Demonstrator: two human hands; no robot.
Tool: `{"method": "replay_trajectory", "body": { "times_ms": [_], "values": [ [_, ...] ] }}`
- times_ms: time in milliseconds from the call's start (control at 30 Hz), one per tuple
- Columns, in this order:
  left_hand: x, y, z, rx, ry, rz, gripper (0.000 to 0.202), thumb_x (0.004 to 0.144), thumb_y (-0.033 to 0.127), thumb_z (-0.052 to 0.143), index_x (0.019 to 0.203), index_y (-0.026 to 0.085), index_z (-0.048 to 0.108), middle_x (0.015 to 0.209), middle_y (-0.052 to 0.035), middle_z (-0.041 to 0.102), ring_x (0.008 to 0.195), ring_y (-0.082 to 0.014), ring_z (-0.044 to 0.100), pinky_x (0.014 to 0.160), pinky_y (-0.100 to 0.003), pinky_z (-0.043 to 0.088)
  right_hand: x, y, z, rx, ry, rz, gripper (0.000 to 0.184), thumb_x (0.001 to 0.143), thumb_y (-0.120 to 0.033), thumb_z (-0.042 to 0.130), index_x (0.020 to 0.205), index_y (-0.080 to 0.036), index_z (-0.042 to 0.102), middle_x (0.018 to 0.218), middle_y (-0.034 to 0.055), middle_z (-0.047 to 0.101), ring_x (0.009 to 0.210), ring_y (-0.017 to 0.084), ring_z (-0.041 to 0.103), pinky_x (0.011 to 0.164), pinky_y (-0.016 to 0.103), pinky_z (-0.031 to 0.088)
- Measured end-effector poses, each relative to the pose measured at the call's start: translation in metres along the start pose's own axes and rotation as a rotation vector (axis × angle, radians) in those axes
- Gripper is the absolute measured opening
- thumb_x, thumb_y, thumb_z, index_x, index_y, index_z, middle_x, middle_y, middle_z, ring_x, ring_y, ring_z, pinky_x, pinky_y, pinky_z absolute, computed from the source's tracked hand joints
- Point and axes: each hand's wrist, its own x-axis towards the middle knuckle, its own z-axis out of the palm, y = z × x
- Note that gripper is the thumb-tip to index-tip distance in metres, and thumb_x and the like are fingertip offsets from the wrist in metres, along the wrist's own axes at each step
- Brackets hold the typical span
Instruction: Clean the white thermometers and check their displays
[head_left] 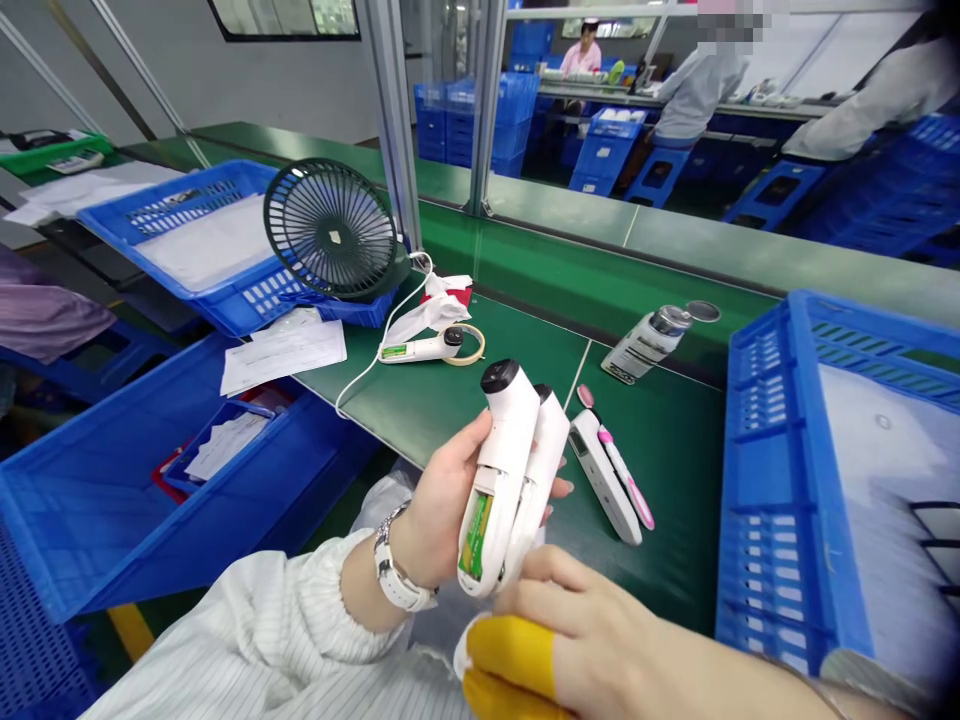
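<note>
My left hand (442, 500) is closed around two white handheld thermometers held side by side. On the nearer thermometer (511, 430), the black-tipped head points up, and an uncovered battery bay shows green batteries. The second thermometer (551, 440) is partly hidden behind it. Just below their lower ends is my right hand (562, 620), its fingers curled, with yellow covers on some of them. A small white piece (463, 648) shows beside the yellow fingertips; I cannot make out what it is. Another thermometer (604, 480) lies on the table, touching or close to a pink-and-white brush-like stick (626, 470).
A thermometer with a bared battery (420, 349) lies by a tape roll (478, 345). Behind stand a black fan (330, 230) and a bottle (646, 343). Blue crates flank me, one at right (761, 480), one at left (97, 530). Co-workers sit across the aisle.
</note>
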Motion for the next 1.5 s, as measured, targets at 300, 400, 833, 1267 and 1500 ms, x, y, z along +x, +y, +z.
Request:
{"method": "replay_trajectory", "body": {
  "times_ms": [300, 400, 833, 1267, 1500],
  "values": [
    [-0.006, 0.015, -0.004, 0.056, 0.028, 0.124, 0.052, 0.087, 0.050, 0.038, 0.089, 0.008, 0.067, 0.078, -0.0139, 0.070, 0.065, -0.0196, 0.067, 0.059, -0.027, 0.054, -0.011, 0.027, -0.017, -0.221, 0.142, 0.178, 0.020, 0.084, -0.013, 0.047, 0.092, -0.019, 0.065, 0.092, 0.0064, 0.065, 0.077, 0.017, 0.054, 0.073, 0.036, 0.041],
    [-0.008, 0.014, -0.004, 0.067, 0.048, 0.177, 0.051, 0.087, 0.050, 0.039, 0.094, 0.008, 0.067, 0.076, -0.0126, 0.070, 0.066, -0.0185, 0.067, 0.062, -0.026, 0.054, -0.017, 0.043, -0.016, -0.229, 0.331, 0.467, 0.026, 0.082, -0.013, 0.051, 0.103, -0.023, 0.062, 0.111, 0.0096, 0.059, 0.102, 0.026, 0.052, 0.086, 0.045, 0.041],
    [-0.014, 0.003, 0.013, 0.167, 0.014, 0.424, 0.043, 0.091, 0.041, 0.042, 0.125, 0.016, 0.049, 0.125, -0.0116, 0.057, 0.119, -0.0274, 0.050, 0.098, -0.041, 0.042, 0.000, 0.049, 0.004, 1.311, 0.473, 0.724, 0.064, 0.081, -0.028, 0.062, 0.136, -0.024, 0.029, 0.116, 0.0096, 0.060, 0.098, 0.020, 0.061, 0.082, 0.034, 0.051],
    [-0.022, 0.008, 0.010, 0.195, -0.063, 0.537, 0.037, 0.093, 0.029, 0.038, 0.127, 0.019, 0.048, 0.117, -0.0103, 0.061, 0.110, -0.0267, 0.057, 0.093, -0.043, 0.046, -0.008, 0.048, 0.000, 1.268, 0.513, 0.760, 0.042, 0.081, -0.029, 0.063, 0.121, -0.023, 0.050, 0.118, 0.0094, 0.059, 0.104, 0.020, 0.059, 0.083, 0.032, 0.051],
    [-0.028, 0.008, 0.012, 0.313, -0.174, 0.576, 0.031, 0.090, 0.014, 0.043, 0.119, 0.018, 0.055, 0.114, -0.0079, 0.064, 0.103, -0.0199, 0.061, 0.087, -0.032, 0.051, -0.004, 0.046, -0.008, 1.411, 0.569, 0.784, 0.033, 0.077, -0.028, 0.067, 0.109, -0.024, 0.058, 0.097, 0.0039, 0.067, 0.078, 0.011, 0.064, 0.068, 0.020, 0.051]
  ]
}}
